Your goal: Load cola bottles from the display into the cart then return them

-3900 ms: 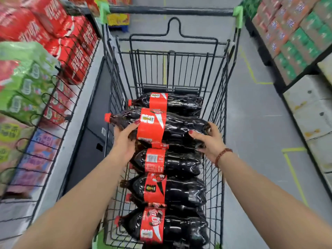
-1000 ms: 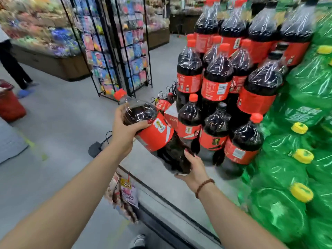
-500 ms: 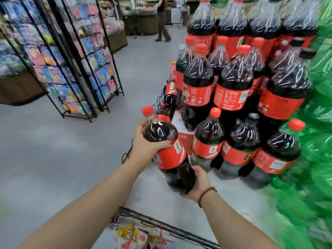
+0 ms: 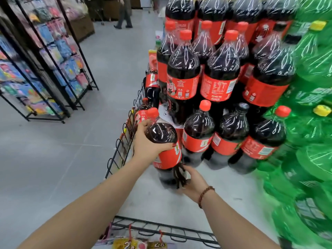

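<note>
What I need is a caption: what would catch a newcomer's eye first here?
The stacked cola bottles with red labels fill centre and top, with green bottles on their right. In front, the left hand grips a single bottle by its shoulder and the right hand holds its base.

**Both hands on one bottle**

The bare left forearm (image 4: 89,203) reaches from the near left toward the middle. The left hand (image 4: 149,141) wraps the shoulder of a cola bottle (image 4: 168,158), with the fingers curled round its left side and the thumb lying across the near face. The right forearm (image 4: 239,225) comes in from the near right. The right hand (image 4: 193,180) cups the bottle's lower end, fingers curled against it.
</note>
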The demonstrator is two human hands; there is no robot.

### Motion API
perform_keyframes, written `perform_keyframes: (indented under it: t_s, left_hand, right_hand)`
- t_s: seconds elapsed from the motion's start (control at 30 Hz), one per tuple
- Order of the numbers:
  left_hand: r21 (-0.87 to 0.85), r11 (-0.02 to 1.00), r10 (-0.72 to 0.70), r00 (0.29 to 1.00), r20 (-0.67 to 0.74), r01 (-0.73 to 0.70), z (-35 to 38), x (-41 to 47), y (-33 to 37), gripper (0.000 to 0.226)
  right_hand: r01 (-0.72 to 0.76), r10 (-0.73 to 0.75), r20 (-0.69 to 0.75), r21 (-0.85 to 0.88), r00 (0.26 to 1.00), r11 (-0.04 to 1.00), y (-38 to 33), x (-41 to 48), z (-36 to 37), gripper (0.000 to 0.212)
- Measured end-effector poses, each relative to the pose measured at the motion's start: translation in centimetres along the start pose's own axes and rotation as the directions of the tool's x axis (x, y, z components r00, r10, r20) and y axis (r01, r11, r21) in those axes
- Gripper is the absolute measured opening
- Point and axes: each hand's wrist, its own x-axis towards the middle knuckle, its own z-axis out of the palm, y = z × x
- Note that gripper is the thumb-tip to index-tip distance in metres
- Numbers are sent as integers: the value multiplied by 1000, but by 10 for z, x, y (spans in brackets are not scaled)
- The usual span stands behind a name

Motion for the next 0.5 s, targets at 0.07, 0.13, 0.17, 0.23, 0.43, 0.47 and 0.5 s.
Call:
perform_keyframes:
  t_s: [0.07, 0.13, 0.17, 0.23, 0.43, 0.47, 0.5]
  left_hand:
    - [5, 1000, 0, 1000, -3, 0, 3, 4, -3, 91]
    - [7, 1000, 11, 1000, -15, -10, 7, 5, -5, 92]
    - [11, 1000, 19, 1000, -16, -19, 9, 6, -6, 93]
    - [43, 997, 60, 998, 6, -60, 14, 6, -8, 94]
    - [114, 981, 144, 983, 112, -157, 24, 2, -8, 98]
    - [123, 977, 156, 978, 137, -173, 22, 5, -10, 98]
    - [131, 973, 168, 972, 163, -190, 19, 6, -12, 98]
  right_hand:
    - [36, -39, -46, -51, 998, 998, 1, 1, -5, 26]
    - [48, -54, -79, -72, 995, 996, -1, 3, -11, 23]
    - [53, -60, -81, -78, 995, 996, -4, 2, -10, 21]
    - [77, -82, -69, -64, 994, 995, -11, 3, -9, 20]
    - [138, -135, 29, -208, 990, 968, -29, -12, 9, 18]
    - [151, -147, 37, -257, 989, 954, -31, -16, 10, 18]
    - [173, -168, 44, -324, 985, 930, -33, -20, 12, 18]
